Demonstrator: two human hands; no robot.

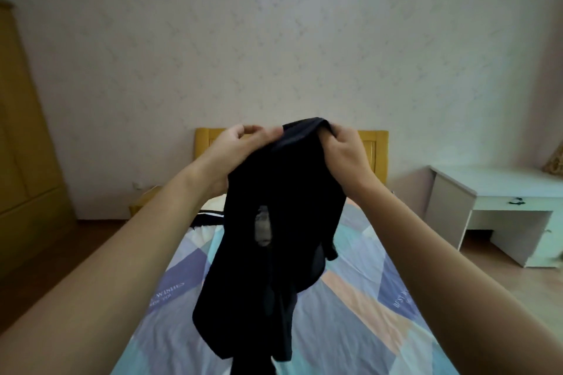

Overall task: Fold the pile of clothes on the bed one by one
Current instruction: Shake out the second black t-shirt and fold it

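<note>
A black garment [274, 237] hangs in the air above the bed [359, 298], lifted in front of me. My right hand [344, 155] grips its top edge, fingers curled round the fabric. My left hand [240, 146] is at the garment's upper left, thumb and fingertips near the cloth; whether they pinch it is unclear. A white care label shows on the garment's middle. Behind the garment, at the bed's far left, lies a dark piece of clothing with white stripes [210, 218], mostly hidden.
The bed has a patchwork sheet in blue, purple and peach and a yellow wooden headboard [373, 146]. A yellow wardrobe [24, 146] stands at the left, a small yellow nightstand [143, 201] beside the bed, a white desk [493, 201] at the right.
</note>
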